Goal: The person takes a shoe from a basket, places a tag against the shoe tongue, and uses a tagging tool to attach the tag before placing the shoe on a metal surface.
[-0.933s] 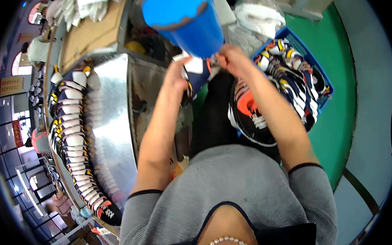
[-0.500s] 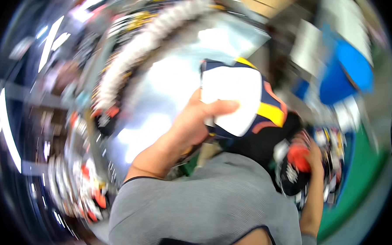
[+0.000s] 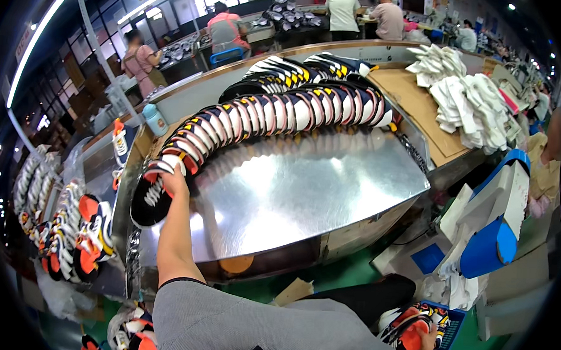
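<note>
A long curved row of nested shoe uppers, navy, white, coral and yellow, lies along the far side of a shiny metal tabletop. At its near left end my left hand closes around the white edge of an upper, thumb on top. Beside that hand a black part with pale laces hangs over the table's left edge. Low on the right, my right hand grips a coral-lined shoe upper at a blue basket of similar uppers. Its fingers are partly hidden.
Cardboard with white pieces lies at the far right. A blue bin and white boards stand right of the table. More uppers are stacked at the left, near a light blue bottle. Several people work in the background.
My left hand has moved from in front of me, where it held a white, navy and yellow upper, to the row's left end. My right hand stays by the basket. The view has tilted up.
</note>
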`<move>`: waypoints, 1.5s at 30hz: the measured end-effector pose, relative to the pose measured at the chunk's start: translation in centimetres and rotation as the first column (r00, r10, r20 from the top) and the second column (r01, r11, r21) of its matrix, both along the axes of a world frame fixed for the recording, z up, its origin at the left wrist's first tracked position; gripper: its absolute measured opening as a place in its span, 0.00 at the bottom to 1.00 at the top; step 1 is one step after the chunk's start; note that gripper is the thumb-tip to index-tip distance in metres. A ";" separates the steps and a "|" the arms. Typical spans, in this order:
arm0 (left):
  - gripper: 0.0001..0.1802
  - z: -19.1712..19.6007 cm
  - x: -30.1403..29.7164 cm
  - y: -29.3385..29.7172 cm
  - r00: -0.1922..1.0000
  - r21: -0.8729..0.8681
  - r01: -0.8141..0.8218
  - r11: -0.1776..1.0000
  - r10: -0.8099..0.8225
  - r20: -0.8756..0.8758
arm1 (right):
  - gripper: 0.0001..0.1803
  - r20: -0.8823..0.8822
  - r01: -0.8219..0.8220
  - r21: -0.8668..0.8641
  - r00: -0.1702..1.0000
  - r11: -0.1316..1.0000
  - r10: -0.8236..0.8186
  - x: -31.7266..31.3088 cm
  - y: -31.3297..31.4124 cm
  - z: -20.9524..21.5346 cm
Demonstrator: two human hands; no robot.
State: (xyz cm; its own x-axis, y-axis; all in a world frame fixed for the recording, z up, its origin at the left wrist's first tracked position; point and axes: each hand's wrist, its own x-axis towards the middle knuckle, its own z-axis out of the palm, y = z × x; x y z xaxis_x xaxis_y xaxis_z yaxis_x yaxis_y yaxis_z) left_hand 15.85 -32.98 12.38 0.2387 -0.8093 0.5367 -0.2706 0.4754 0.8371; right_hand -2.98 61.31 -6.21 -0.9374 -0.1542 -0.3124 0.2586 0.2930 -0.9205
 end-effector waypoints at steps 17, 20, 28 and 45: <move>0.18 4.6 -13.5 37.2 -0.214 0.439 0.857 -0.269 -0.961 -0.173 | 0.36 -0.092 0.639 -0.393 0.689 0.662 -0.719 0.3 -7.7 8.2; 0.23 7.4 -15.6 50.3 -0.768 0.475 0.348 -0.808 -0.536 -0.350 | 0.43 -0.143 0.533 -0.457 0.746 0.712 -0.651 -1.6 -15.2 12.3; 0.29 -3.7 -25.3 63.0 -0.312 0.619 0.166 -0.767 -0.637 -0.705 | 0.46 0.017 0.474 -0.475 0.847 0.742 -0.531 -2.2 -15.1 13.8; 0.20 -3.6 -32.4 63.9 -0.482 0.683 0.441 -0.581 -0.796 -0.366 | 0.24 -0.315 0.523 -0.097 0.791 0.847 -0.524 -8.4 -15.6 11.3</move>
